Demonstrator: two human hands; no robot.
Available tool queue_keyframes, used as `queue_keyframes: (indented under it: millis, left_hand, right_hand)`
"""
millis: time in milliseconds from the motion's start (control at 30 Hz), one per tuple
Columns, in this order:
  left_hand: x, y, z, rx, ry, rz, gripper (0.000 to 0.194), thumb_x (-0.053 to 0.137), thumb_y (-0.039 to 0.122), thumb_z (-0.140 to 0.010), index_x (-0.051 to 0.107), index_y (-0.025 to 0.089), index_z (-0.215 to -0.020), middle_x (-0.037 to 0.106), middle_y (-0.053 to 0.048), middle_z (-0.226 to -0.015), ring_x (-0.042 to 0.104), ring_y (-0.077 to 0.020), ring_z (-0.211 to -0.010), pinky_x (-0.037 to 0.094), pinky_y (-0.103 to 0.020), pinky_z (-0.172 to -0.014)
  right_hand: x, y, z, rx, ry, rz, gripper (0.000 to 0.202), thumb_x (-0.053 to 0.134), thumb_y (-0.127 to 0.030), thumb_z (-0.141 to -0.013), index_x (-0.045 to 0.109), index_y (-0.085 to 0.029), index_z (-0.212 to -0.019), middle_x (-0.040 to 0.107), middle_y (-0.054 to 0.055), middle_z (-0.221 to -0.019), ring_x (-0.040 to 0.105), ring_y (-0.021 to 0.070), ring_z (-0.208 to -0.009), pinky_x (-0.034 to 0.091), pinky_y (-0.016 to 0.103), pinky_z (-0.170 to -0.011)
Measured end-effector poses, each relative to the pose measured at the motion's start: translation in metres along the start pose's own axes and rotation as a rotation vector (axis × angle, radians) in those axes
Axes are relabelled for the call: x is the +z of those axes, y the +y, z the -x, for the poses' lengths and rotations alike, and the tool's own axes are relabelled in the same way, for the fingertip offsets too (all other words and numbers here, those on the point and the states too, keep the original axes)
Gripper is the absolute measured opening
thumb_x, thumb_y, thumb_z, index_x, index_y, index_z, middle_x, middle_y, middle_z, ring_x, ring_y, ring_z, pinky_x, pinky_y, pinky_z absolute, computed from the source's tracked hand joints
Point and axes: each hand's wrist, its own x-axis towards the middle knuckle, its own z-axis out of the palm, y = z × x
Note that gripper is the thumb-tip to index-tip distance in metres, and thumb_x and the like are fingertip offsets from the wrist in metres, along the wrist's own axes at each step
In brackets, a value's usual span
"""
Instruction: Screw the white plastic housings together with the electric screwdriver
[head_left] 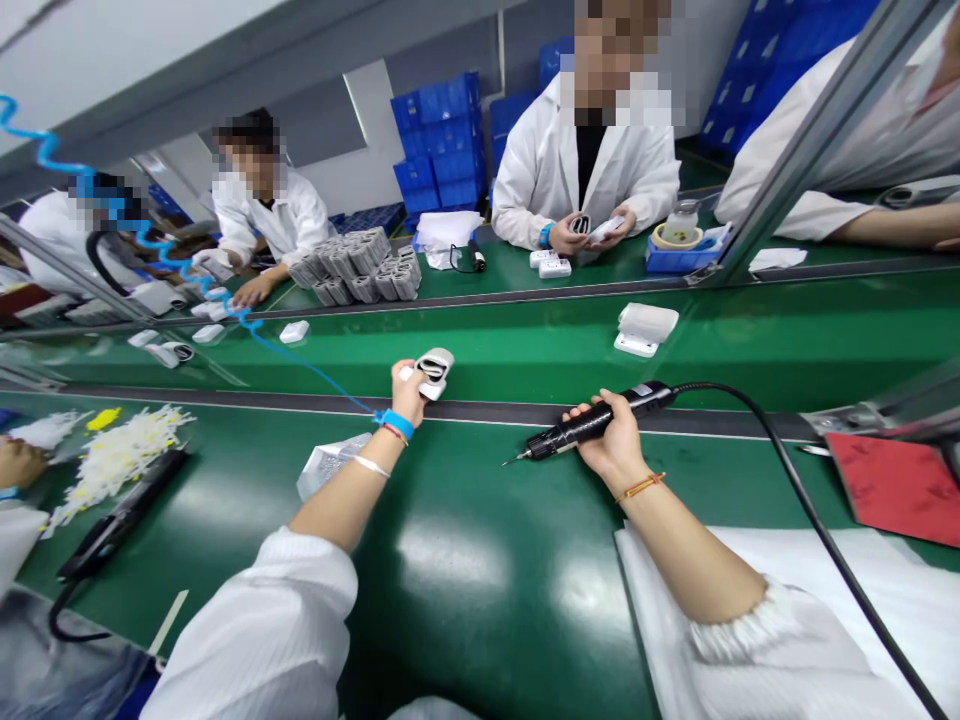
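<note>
Over the near edge of the green conveyor belt, my left hand [407,397] grips a white device with a rolled grey cuff [435,372]. A blue wrist strap with a coiled cord is round that wrist. My right hand [613,440] is wrapped round a black electric screwdriver [577,428], its bit pointing left above the green table [465,640]. The screwdriver's cable runs off to the right. Beside my left forearm lies a clear plastic bag [328,463]. Another white device with a rolled cuff [646,325] sits on the belt [525,345], beyond my right hand.
White strips with yellow bits [124,455] and a second black screwdriver [127,515] lie at left, near a person's hand. White sheets [847,570] and a red pad [896,487] are at right. Across the belt, people in white coats handle devices beside stacked grey cuffs [360,265].
</note>
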Motion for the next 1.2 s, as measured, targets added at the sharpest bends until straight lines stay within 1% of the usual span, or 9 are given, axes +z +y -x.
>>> queue_keyframes:
  millis: [100,167,333,433,600,700,800,900,1200]
  left_hand:
    - [-0.01,-0.004,0.052,-0.123,-0.217,0.552,0.033,0.06,0.027,-0.065,0.046,0.021,-0.094,0.06,-0.001,-0.093,0.061,-0.017,-0.085,0.051,-0.034,-0.076]
    - [-0.019,-0.004,0.087,-0.211,-0.316,0.712,0.037,0.063,0.034,-0.066,0.047,0.022,-0.098,0.061,-0.003,-0.098,0.062,-0.0191,-0.088,0.051,-0.036,-0.077]
    - [-0.035,-0.002,0.153,-0.247,-0.611,0.627,0.045,0.068,0.03,-0.068,0.045,0.022,-0.106,0.064,-0.007,-0.103,0.064,-0.0225,-0.089,0.05,-0.04,-0.078]
    - [-0.038,-0.002,0.174,-0.091,-0.733,0.334,0.05,0.07,0.028,-0.066,0.047,0.02,-0.11,0.067,-0.006,-0.097,0.065,-0.0203,-0.083,0.05,-0.036,-0.076]
    - [-0.043,0.0,0.181,0.312,-0.843,-0.165,0.045,0.066,0.026,-0.069,0.056,0.019,-0.112,0.07,-0.003,-0.091,0.064,-0.0149,-0.076,0.049,-0.026,-0.071]
    - [-0.044,0.003,0.179,0.427,-0.901,-0.222,0.044,0.062,0.023,-0.073,0.055,0.022,-0.116,0.069,-0.001,-0.097,0.065,-0.0136,-0.079,0.048,-0.023,-0.071]
    - [-0.044,0.005,0.177,0.485,-0.927,-0.223,0.043,0.059,0.021,-0.074,0.053,0.021,-0.116,0.069,-0.001,-0.1,0.065,-0.0139,-0.084,0.048,-0.022,-0.073]
    - [-0.043,0.007,0.177,0.507,-0.944,-0.231,0.042,0.058,0.022,-0.075,0.052,0.02,-0.117,0.069,-0.001,-0.1,0.065,-0.014,-0.085,0.048,-0.022,-0.074]
    - [-0.043,0.009,0.177,0.533,-0.946,-0.283,0.043,0.057,0.022,-0.075,0.052,0.023,-0.117,0.067,-0.001,-0.104,0.064,-0.0136,-0.086,0.047,-0.022,-0.076]
  right_hand:
    - [0.0,0.0,0.0,0.002,-0.005,0.002,0.013,0.055,-0.026,-0.074,0.045,-0.018,-0.071,0.046,-0.002,-0.057,0.05,0.0116,-0.052,0.052,0.028,-0.057]
    - [-0.001,0.0,-0.001,0.001,-0.009,0.002,0.012,0.053,-0.025,-0.074,0.045,-0.018,-0.07,0.046,-0.002,-0.057,0.05,0.0117,-0.052,0.052,0.028,-0.056]
    - [0.003,-0.006,0.004,-0.052,-0.008,-0.005,0.013,0.05,-0.028,-0.075,0.043,-0.018,-0.068,0.044,-0.003,-0.055,0.048,0.0109,-0.051,0.051,0.028,-0.056]
    - [0.013,-0.021,0.019,-0.151,-0.051,-0.038,0.014,0.046,-0.031,-0.075,0.044,-0.019,-0.068,0.043,-0.003,-0.056,0.047,0.0103,-0.051,0.049,0.027,-0.055]
    - [0.035,-0.053,0.073,-0.347,-0.27,0.001,0.019,0.052,-0.037,-0.067,0.051,-0.018,-0.07,0.041,-0.003,-0.057,0.044,0.0095,-0.051,0.045,0.025,-0.05]
    - [0.044,-0.059,0.11,-0.376,-0.475,0.142,0.026,0.064,-0.039,-0.058,0.056,-0.02,-0.074,0.043,-0.004,-0.055,0.042,0.0092,-0.049,0.044,0.025,-0.048]
    - [0.048,-0.05,0.132,-0.399,-0.626,0.29,0.025,0.064,-0.04,-0.063,0.059,-0.022,-0.08,0.047,-0.003,-0.054,0.043,0.0113,-0.047,0.042,0.027,-0.047]
    - [0.05,-0.034,0.138,-0.462,-0.7,0.356,0.022,0.062,-0.039,-0.069,0.059,-0.022,-0.081,0.051,-0.001,-0.054,0.046,0.0136,-0.046,0.041,0.029,-0.046]
    - [0.049,-0.014,0.13,-0.484,-0.69,0.364,0.017,0.061,-0.034,-0.07,0.057,-0.021,-0.081,0.052,-0.001,-0.053,0.048,0.0146,-0.044,0.041,0.03,-0.045]
